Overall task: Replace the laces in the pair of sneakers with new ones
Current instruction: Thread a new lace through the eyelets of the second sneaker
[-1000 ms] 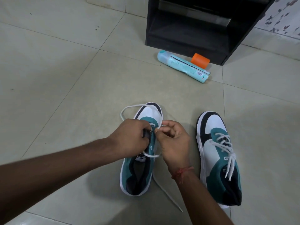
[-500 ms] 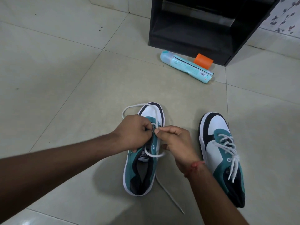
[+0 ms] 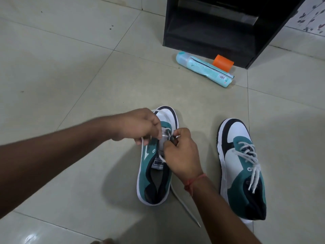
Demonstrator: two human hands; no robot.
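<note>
Two teal, white and black sneakers stand on the tiled floor. The left sneaker (image 3: 152, 171) is mostly unlaced, with a white lace (image 3: 182, 205) through its front eyelets and one end trailing on the floor toward me. My left hand (image 3: 139, 126) pinches a strand of that lace at the shoe's left side. My right hand (image 3: 179, 148) pinches the lace over the front eyelets, hiding them. The right sneaker (image 3: 241, 166) is fully laced in white, untouched.
A light blue spray can (image 3: 204, 72) lies on its side ahead, with an orange cap (image 3: 223, 62) behind it. A black cabinet (image 3: 225, 23) stands at the top right. Bare floor tiles spread to the left.
My left hand has lifted and shifted left, drawing the lace loop in from the toe. My right hand has moved closer onto the eyelets.
</note>
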